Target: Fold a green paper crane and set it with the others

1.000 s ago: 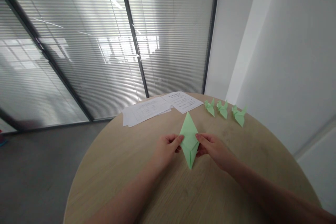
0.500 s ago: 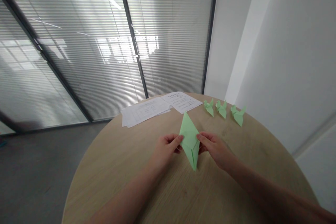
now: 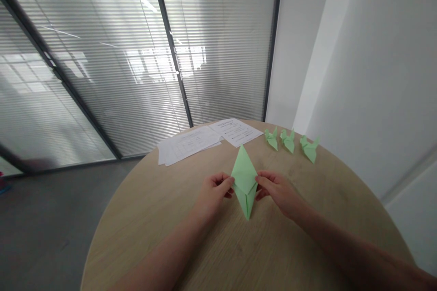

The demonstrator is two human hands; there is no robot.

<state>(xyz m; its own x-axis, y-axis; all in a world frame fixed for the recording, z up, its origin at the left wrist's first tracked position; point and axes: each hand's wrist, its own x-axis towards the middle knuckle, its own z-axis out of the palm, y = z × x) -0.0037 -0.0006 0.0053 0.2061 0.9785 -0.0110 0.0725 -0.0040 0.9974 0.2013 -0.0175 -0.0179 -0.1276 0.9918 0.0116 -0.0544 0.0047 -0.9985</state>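
Between my two hands is a light green sheet of origami paper (image 3: 244, 176), folded into a long diamond with a slit down its lower half. My left hand (image 3: 215, 190) pinches its left corner between thumb and fingers. At the right corner, my right hand (image 3: 273, 191) grips it the same way. The diamond's upper point faces away from me and its lower point toward me. Some fingertips are hidden behind the paper.
Three folded green paper birds (image 3: 288, 141) stand in a row at the table's back right. Printed white sheets (image 3: 191, 143) lie overlapping at the back of the round wooden table (image 3: 146, 218). Beyond are a glass partition with blinds (image 3: 218, 54) and a white wall (image 3: 375, 77).
The paper diamond has turned slightly, its lower point swinging left so it stands straighter. My left hand has shifted a little left with its corner; my right hand has barely moved.
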